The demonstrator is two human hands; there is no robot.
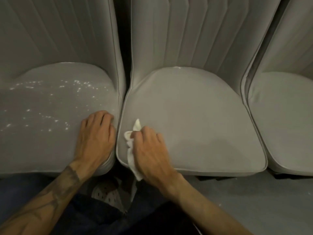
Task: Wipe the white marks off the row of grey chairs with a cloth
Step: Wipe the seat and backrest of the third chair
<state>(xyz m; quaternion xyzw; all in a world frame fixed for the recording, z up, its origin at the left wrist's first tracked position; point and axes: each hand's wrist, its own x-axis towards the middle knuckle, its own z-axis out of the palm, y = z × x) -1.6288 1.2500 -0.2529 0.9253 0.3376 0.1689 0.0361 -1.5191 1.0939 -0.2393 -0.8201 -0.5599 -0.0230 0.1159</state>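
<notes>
Right hand [149, 150] grips cloth [131, 156], pressed on grey seat [194, 116] beneath; left hand [96, 133] empty, relaxed, braced on neighbouring seat [42, 150]. White marks [50, 102] beyond left hand — bunched cloth could smear them, skip specks.

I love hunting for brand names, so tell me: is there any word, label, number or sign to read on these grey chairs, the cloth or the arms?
No readable text anywhere.
The grey padded chair seats: no label or number shows.
The small white cloth held by the right hand: plain.
The dark tattoo on the left forearm: blurred shapes, no letters legible.
The white specks on the left seat: marks, not writing.
</notes>
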